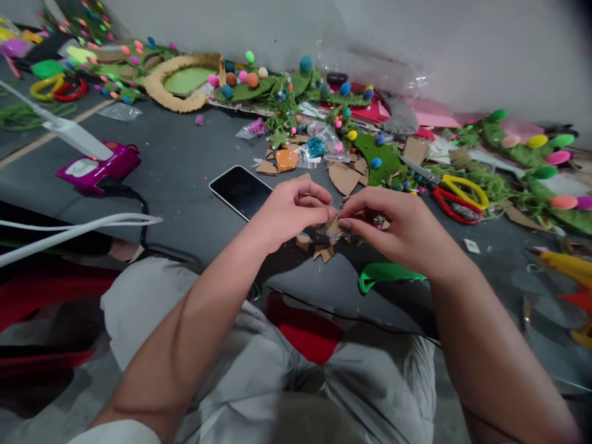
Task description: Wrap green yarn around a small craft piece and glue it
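Above the dark worktop [185,142], the person's left hand [293,213] and right hand [393,225] meet at the fingertips over small pieces of cut cardboard [325,251], thumbs and forefingers pinched nearly together; whether either one grips a piece is too small to tell, and the cardboard lies just beneath them, near the worktop's front edge. A smartphone [240,190] with a dark screen lies beside the left hand, partly behind it. Near the right wrist is a green strip [393,272], and beyond that hand lie scissors [457,194] with yellow and red handles, next to green leaf shapes dotted with coloured pompoms [377,157]
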